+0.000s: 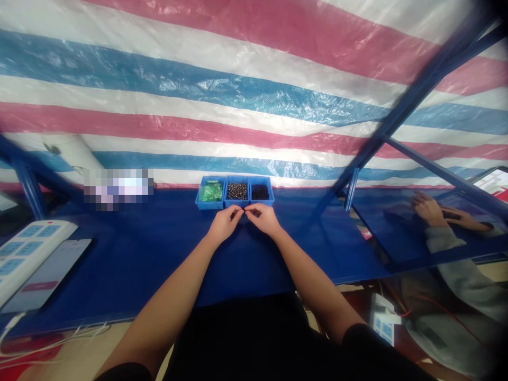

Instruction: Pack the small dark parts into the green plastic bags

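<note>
My left hand (224,223) and my right hand (264,219) meet at the fingertips above a blue cloth table cover (159,254). Between their pinched fingers is a small dark part (243,210), mostly hidden and too small to identify. Just beyond my hands stand several joined blue plastic bins. The left bin (202,202) holds a green bag (210,191). The middle bin (237,204) holds dark metal screws or similar parts (237,191). The right bin (265,202) holds smaller black parts (260,192).
A white power strip (27,254) and a pale tablet or phone (47,275) lie at the left. A pixelated patch (118,189) covers something behind them. Blue metal shelf posts (351,189) and a striped tarpaulin (254,106) stand ahead. A co-worker's hands (428,209) work at the right.
</note>
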Demonstrator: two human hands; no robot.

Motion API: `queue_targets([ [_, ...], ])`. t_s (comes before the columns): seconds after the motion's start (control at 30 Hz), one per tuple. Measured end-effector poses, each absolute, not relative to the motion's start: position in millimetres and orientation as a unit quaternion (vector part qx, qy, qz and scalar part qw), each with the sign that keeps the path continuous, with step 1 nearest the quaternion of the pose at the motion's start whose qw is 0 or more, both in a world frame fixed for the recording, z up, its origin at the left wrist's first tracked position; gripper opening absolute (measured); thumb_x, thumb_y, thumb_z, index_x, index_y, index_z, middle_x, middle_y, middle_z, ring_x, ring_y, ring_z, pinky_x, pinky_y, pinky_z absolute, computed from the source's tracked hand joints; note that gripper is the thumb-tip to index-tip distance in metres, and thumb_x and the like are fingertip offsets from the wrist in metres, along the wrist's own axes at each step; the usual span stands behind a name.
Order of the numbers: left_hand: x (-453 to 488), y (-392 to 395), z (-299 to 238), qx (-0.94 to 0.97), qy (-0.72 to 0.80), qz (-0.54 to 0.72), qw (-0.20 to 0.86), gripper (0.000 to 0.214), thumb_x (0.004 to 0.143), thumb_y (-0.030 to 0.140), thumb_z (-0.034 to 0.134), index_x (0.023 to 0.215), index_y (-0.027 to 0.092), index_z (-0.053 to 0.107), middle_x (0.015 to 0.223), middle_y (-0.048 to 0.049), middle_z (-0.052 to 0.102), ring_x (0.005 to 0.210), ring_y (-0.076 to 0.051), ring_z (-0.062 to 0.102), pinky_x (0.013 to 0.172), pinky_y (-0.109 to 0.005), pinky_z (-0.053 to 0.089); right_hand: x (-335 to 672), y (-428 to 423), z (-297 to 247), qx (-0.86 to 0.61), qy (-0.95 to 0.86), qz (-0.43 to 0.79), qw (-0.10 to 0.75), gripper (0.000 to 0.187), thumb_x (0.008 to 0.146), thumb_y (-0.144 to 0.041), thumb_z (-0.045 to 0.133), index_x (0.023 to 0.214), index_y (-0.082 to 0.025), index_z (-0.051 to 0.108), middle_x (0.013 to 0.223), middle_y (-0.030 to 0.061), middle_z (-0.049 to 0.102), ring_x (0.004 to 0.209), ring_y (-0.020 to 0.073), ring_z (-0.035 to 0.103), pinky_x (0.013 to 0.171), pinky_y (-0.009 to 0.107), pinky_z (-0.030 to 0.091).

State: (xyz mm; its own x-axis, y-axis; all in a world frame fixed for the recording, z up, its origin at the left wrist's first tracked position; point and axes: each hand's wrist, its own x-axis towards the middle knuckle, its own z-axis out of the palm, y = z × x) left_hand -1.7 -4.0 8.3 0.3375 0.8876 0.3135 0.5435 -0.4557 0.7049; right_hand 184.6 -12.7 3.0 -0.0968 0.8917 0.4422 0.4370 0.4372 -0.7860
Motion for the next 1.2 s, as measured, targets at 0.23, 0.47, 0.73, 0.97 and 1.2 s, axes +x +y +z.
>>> queue_targets([
  [0.23,-1.3,-4.1,8.4,0.777,0.455,0.363,0.238,0.026,0.092,0.043,0.048,0.101,0.022,0.062,0.075,0.0018,0.065,0.065,-0.013,0.058,0.068,-0.025,0.046,185.1,-12.3,2.6,-0.471,-0.691,0.249,0.489,0.018,0.082,-0.027,0.063,0.093,-0.019,0.074,0.085,0.0041,0.073,0.070,0.0153,0.065,0.067,0.027,0.053],
  [0.47,-1.6,-6.1,11.3,0.772,0.462,0.358,0.251,0.029,0.093,0.046,0.045,0.099,0.022,0.061,0.076,0.0016,0.065,0.065,-0.013,0.058,0.067,-0.025,0.046,184.4,-13.0,3.9,-0.478,-0.696,0.246,0.475,0.018,0.082,-0.029,0.063,0.094,-0.020,0.074,0.089,0.0044,0.074,0.071,0.0155,0.065,0.068,0.028,0.055],
  [0.73,-1.4,-6.0,10.4,0.770,0.465,0.350,0.261,0.031,0.094,0.048,0.044,0.102,0.023,0.060,0.074,0.0018,0.065,0.064,-0.014,0.059,0.067,-0.025,0.047,184.7,-11.9,1.3,-0.478,-0.701,0.238,0.473,0.019,0.082,-0.029,0.063,0.094,-0.021,0.074,0.088,0.0042,0.073,0.072,0.0157,0.065,0.069,0.029,0.055],
  [0.97,-0.8,-5.4,8.7,0.778,0.458,0.354,0.244,0.028,0.093,0.046,0.046,0.098,0.023,0.062,0.073,0.0022,0.064,0.063,-0.013,0.058,0.065,-0.025,0.046,185.0,-11.9,1.4,-0.475,-0.702,0.233,0.477,0.018,0.081,-0.028,0.063,0.094,-0.020,0.074,0.087,0.0043,0.073,0.071,0.0154,0.065,0.069,0.028,0.054],
  [1.2,-1.1,-5.2,8.2,0.770,0.465,0.352,0.258,0.032,0.093,0.048,0.045,0.106,0.023,0.061,0.076,0.0014,0.066,0.066,-0.014,0.060,0.067,-0.025,0.047,184.4,-12.4,2.5,-0.480,-0.700,0.233,0.475,0.018,0.082,-0.029,0.063,0.094,-0.020,0.073,0.087,0.0041,0.073,0.072,0.0154,0.065,0.069,0.028,0.054],
])
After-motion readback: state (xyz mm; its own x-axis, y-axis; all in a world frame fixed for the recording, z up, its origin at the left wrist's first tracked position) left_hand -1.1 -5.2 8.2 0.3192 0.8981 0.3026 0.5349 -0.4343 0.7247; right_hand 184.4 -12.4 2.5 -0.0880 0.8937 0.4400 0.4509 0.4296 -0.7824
